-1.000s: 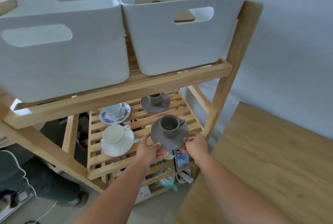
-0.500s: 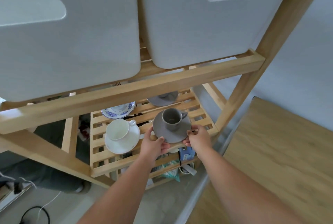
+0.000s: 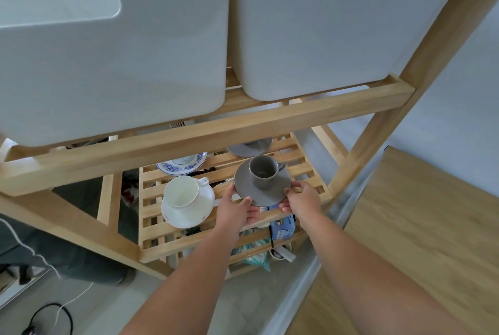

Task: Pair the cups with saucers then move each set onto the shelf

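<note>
A grey cup [image 3: 262,175] stands upright on a grey saucer [image 3: 272,192]. My left hand [image 3: 234,210] grips the saucer's left rim and my right hand [image 3: 303,201] grips its right rim. The set is at the front right of the slatted wooden shelf [image 3: 159,229], level with the slats; I cannot tell if it rests on them. To its left sits a white cup [image 3: 181,191] on a white saucer [image 3: 186,213]. Behind are a blue-patterned saucer [image 3: 181,165] with a cup and another grey set [image 3: 249,147], both partly hidden by the upper rail.
Two large white bins [image 3: 113,46] [image 3: 310,32] fill the upper shelf, overhanging close above. A wooden post [image 3: 378,129] stands at the right. A wooden table [image 3: 421,240] lies to the right. A blue box [image 3: 282,228] and clutter sit on the level below. Cables lie on the floor at left.
Both hands have carried the grey cup and saucer forward and down, in under the upper rail to the shelf's slats. The view has moved closer to the rack.
</note>
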Demonstrator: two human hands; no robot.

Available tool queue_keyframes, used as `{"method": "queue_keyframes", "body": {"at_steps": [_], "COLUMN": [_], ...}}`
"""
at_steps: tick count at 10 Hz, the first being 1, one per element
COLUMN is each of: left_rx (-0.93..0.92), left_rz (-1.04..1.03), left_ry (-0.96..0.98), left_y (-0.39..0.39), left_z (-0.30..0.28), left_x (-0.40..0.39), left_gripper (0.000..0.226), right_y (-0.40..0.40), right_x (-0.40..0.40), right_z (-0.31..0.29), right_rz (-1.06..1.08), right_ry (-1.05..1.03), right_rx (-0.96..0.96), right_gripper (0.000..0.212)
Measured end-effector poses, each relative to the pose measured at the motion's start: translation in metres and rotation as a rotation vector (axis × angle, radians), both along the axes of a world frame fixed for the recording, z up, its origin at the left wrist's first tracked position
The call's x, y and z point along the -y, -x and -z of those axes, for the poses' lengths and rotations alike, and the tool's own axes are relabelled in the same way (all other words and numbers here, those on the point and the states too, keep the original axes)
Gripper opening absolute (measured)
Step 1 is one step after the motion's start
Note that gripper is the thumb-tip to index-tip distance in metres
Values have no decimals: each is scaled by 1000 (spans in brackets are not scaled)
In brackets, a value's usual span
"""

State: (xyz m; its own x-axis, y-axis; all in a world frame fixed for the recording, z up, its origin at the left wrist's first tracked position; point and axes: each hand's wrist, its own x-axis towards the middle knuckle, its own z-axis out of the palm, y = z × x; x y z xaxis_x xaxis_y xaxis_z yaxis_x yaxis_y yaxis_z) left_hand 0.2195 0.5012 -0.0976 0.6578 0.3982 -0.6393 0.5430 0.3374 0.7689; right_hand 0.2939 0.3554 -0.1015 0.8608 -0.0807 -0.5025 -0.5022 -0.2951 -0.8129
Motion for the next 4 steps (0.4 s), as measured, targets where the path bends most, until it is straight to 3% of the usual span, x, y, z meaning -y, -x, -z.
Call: {"method": "queue_keyframes", "body": {"at_steps": [2, 4], "left_rx": [19, 93], "left_rz": [64, 52], "left_ry": [-57, -63], "left_y": [3, 29], "left_z": [4, 1], "left_x": [1, 11], "left_gripper": [69, 75], "right_y": [4, 42], "right_x": [4, 19], "right_z": [-1, -28], "right_rz": [-72, -235], "right_ry": [-8, 185], "right_rx": [11, 110], "right_gripper": [35, 39]}}
